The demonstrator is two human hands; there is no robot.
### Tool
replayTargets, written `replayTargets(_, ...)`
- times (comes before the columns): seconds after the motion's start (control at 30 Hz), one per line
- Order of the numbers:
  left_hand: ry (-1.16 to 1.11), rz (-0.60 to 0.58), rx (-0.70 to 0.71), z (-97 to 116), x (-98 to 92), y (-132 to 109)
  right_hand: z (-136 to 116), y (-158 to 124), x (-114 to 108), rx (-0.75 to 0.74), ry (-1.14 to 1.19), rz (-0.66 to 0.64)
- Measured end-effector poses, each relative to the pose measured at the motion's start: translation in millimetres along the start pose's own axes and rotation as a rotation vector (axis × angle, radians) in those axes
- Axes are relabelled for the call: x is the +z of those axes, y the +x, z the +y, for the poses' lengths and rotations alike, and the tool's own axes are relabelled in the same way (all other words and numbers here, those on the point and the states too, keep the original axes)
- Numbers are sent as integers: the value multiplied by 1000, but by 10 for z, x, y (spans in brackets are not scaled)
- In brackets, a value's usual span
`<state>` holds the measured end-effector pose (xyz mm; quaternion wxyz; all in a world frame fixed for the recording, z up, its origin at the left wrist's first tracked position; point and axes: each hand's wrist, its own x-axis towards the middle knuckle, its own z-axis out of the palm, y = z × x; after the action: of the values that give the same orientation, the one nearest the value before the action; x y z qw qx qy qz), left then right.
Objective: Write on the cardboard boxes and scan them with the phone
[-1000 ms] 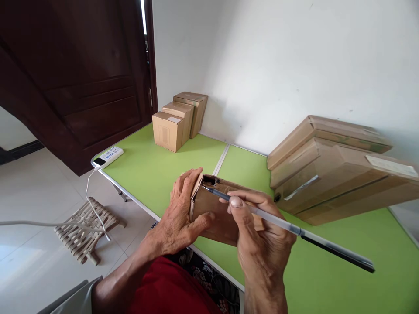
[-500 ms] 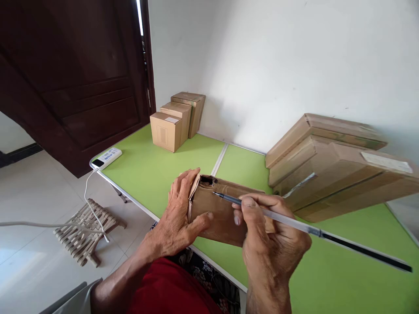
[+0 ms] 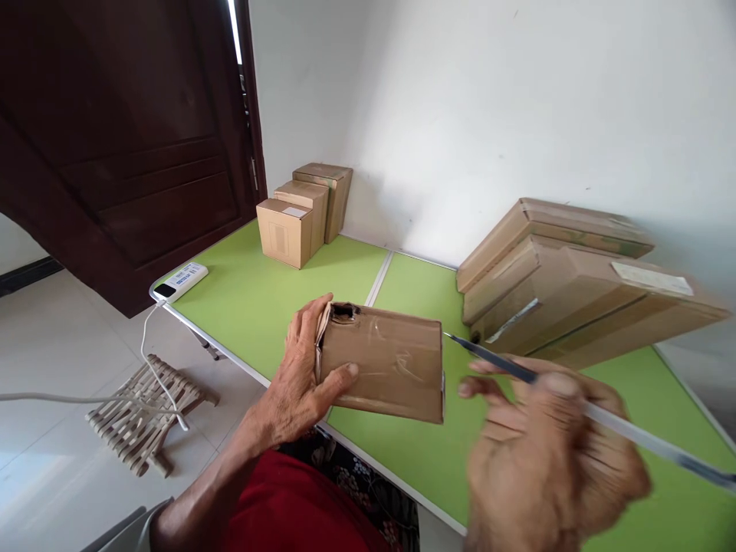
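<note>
My left hand (image 3: pixel 304 376) grips the left end of a small brown cardboard box (image 3: pixel 391 364), thumb on its near face and fingers behind. A torn dark hole shows at the box's upper left corner, and its left edge is frayed. To the right of the box, my right hand (image 3: pixel 546 452) pinches a pen (image 3: pixel 500 356) with a dark grip and a clear barrel. The pen's tip points left, close to the box's right edge but apart from it. Part of the right hand is blurred by motion.
Several cardboard boxes (image 3: pixel 540 268) lean against the wall at right. Three smaller boxes (image 3: pixel 284 234) stand at the back left of the green table (image 3: pixel 230 307). A white device (image 3: pixel 181 282) with a cable lies at the left corner, above a woven stool (image 3: pixel 138 414).
My right hand has drawn the pen away from the box, to the right. The box's right side now shows uncovered. My left hand keeps its hold.
</note>
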<state>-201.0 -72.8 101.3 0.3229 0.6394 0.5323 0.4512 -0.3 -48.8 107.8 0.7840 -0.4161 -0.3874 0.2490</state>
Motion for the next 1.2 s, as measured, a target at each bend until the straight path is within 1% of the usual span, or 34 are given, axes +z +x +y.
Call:
replayTargets(0.03, -10, 8, -3, -25, -13, 3, 16, 59, -157, -12, -114, 37)
replayTargets(0.07, -23, 15, -5, -50, -29, 7, 46, 120, -334, -8, -278, 52)
replayTargets(0.1, -37, 22, -7, -75, -45, 12, 91, 179, -520, 27, -482, 20)
replayTargets(0.13, -52, 27, -8, -97, -60, 16, 147, 228, -702, 106, -724, -54)
replayTargets(0.17, -65, 30, -11, -116, -74, 20, 213, 264, -869, 220, -941, -159)
replayTargets(0.23, -84, 35, -16, -141, -95, 24, 362, 281, -1120, 386, -1277, -379)
replayTargets(0.3, -87, 40, -18, -151, -105, 24, 507, 236, -1244, 466, -1503, -544)
replayTargets(0.4, -80, 42, -23, -147, -109, 21, 665, 133, -1256, 542, -1695, -681)
replayTargets(0.47, -78, 38, -28, -143, -109, 20, 713, 96, -1227, 582, -1740, -710)
replayTargets(0.53, -76, 37, -27, -144, -109, 20, 721, 94, -1206, 590, -1756, -701)
replayTargets(0.63, -76, 41, -27, -152, -104, 18, 691, 102, -1165, 580, -1774, -682)
replayTargets(0.7, -79, 41, -25, -157, -98, 16, 674, 75, -1075, 528, -1792, -642)
replayTargets(0.77, -82, 41, -18, -162, -91, 18, 686, 11, -907, 426, -1763, -594)
replayTargets(0.83, -84, 43, -16, -164, -91, 23, 740, -73, -684, 349, -1690, -595)
replayTargets(0.87, -85, 44, -18, -165, -93, 26, 780, -114, -568, 336, -1651, -614)
replayTargets(0.93, -85, 46, -23, -168, -101, 31, 872, -171, -371, 353, -1606, -638)
replayTargets(1.0, -84, 47, -21, -172, -110, 34, 954, -182, -257, 385, -1574, -614)
replayTargets(1.07, -86, 45, -12, -178, -114, 33, 1012, -143, -234, 427, -1519, -580)
replayTargets(1.2, -108, 39, -4, -197, -112, 34, 1076, -14, -337, 533, -1328, -510)
